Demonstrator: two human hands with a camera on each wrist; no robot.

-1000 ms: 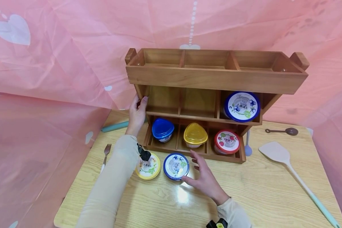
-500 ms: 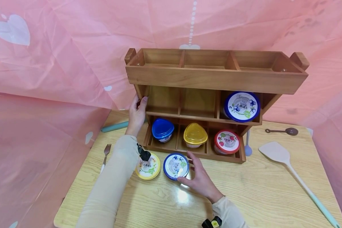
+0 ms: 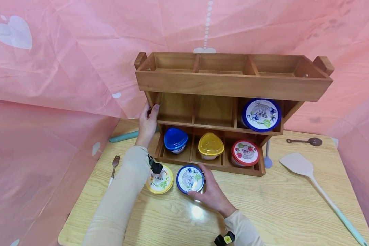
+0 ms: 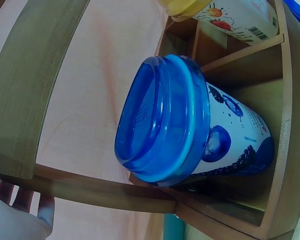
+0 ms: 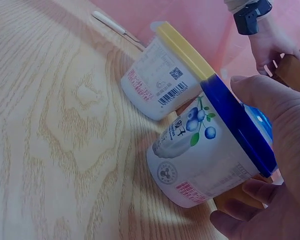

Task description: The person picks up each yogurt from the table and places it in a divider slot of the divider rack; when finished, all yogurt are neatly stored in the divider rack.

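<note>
My left hand (image 3: pixel 148 125) grips the left side of a three-tier wooden rack (image 3: pixel 233 84); in the left wrist view its fingers (image 4: pixel 22 200) go behind the wooden side piece. At the table's front, a yogurt tub with a dark blue lid (image 3: pixel 189 179) and blueberry print stands upright. Around its right side curves my right hand (image 3: pixel 214 194), thumb close at the lid's near edge. The right wrist view shows the other fingers (image 5: pixel 239 209) spread on the tub's far side, with a gap to its wall. A yellow-lidded tub (image 3: pixel 160 180) stands just left, partly behind my left wrist.
The bottom tier holds a blue cup (image 3: pixel 176 139), a yellow-lidded cup (image 3: pixel 210 144) and a red-lidded tub (image 3: pixel 245 153). Another blue-lidded tub (image 3: pixel 261 115) sits in the middle tier. A fork (image 3: pixel 114 165) lies left; a spatula (image 3: pixel 298 164) and brown spoon (image 3: pixel 313 141) lie right.
My right hand has moved left to the blue-lidded tub, its thumb and index finger coming round the lid's right side. My left hand stays on the rack.
</note>
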